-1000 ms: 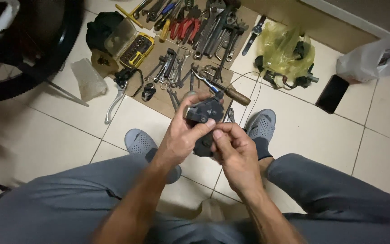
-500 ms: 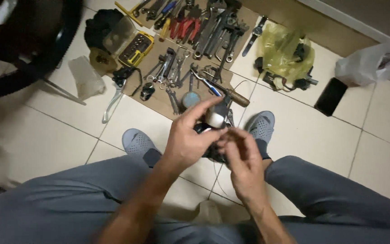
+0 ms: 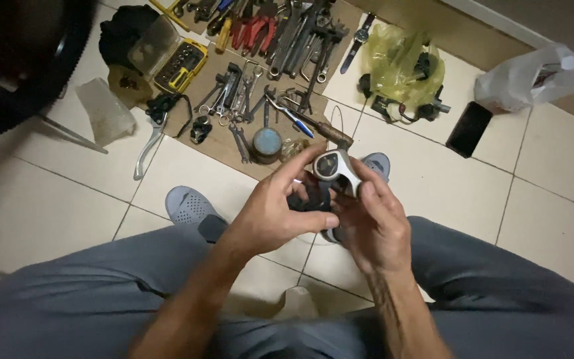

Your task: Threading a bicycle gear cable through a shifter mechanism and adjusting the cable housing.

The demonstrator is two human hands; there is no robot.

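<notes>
Centrally, above the knees: small grey-and-black bike part [image 3: 332, 167] pinched between left hand [image 3: 279, 211] and right hand [image 3: 372, 223], fingers of both closed on it. Beyond, on cardboard sheet [image 3: 187, 129]: yellow bit case [image 3: 179, 65] open with bits in rows, round tin [image 3: 266, 143], loose wrenches [image 3: 234, 93]; yellow plastic bag [image 3: 400, 63] with dark parts.

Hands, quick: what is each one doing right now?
Left hand: closed around the small black-and-grey bicycle part.
Right hand: fingers closed on the same part from the other side.
</notes>
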